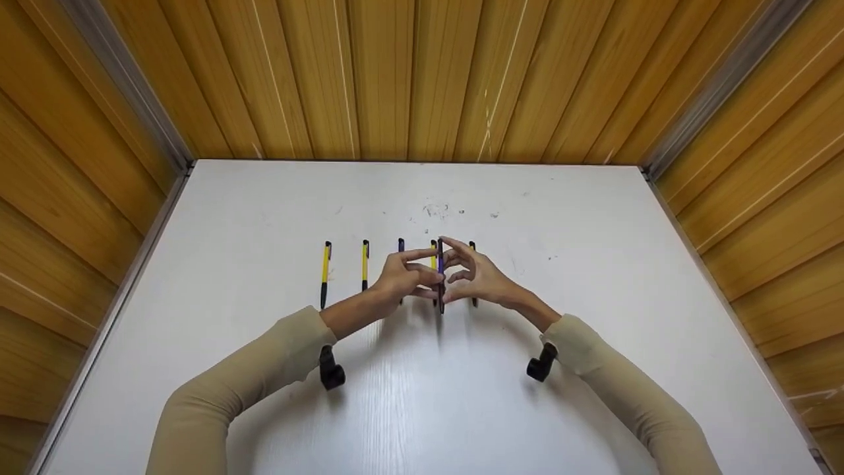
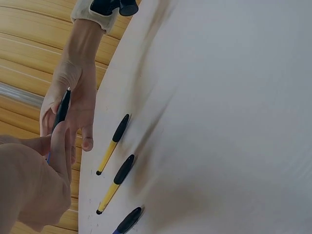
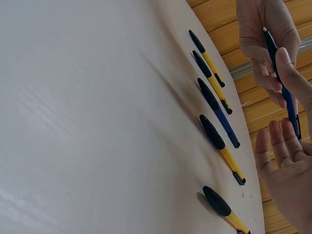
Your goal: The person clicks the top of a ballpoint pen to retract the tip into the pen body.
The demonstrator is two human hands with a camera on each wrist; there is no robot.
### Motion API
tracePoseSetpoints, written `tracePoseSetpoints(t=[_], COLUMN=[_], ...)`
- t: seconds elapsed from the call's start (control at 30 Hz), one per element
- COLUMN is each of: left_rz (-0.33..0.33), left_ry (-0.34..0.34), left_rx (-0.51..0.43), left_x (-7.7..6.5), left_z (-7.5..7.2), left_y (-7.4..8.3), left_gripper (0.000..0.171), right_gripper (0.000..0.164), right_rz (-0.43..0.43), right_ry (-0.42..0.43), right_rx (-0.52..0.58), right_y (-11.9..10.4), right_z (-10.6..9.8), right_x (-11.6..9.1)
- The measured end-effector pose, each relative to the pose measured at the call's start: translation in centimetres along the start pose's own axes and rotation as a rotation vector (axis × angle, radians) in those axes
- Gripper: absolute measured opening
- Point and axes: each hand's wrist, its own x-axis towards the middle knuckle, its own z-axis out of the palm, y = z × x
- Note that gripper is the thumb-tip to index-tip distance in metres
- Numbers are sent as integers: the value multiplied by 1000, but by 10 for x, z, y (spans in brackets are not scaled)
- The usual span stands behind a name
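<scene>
A blue pen (image 1: 440,264) with a dark grip is held upright in the head view, raised off the table between both hands. My left hand (image 1: 399,277) pinches its barrel from the left with thumb and fingers. From the right, my right hand (image 1: 484,277) holds it too, index finger at the clicker end and thumb lower down. The right wrist view shows the pen's bare tip (image 3: 265,30). Below the hands lies a row of pens: a yellow pen (image 1: 326,270) leftmost, another yellow pen (image 1: 365,264), a blue pen (image 3: 217,109), and further yellow ones, partly hidden by the hands in the head view.
The white table (image 1: 422,409) carries small dark marks (image 1: 435,210) beyond the pens. Wood-look panels (image 1: 382,79) close in the back and both sides. A black wrist camera (image 1: 331,373) hangs from the left sleeve, and a similar black camera (image 1: 541,363) from the right one.
</scene>
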Motion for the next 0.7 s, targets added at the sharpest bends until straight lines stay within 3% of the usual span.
tracePoseSetpoints(t=[0.47,0.7], left_rz=[17,21], left_ry=[-19,-22], left_rx=[36,45], left_x=[2,5], left_z=[-3,-3], left_y=[-3,-4], left_gripper=[59,59], right_gripper=[112,114], right_rz=[-50,-28], right_ry=[46,29], right_rx=[7,-28], right_y=[6,2], right_z=[6,2], right_x=[-1,-2])
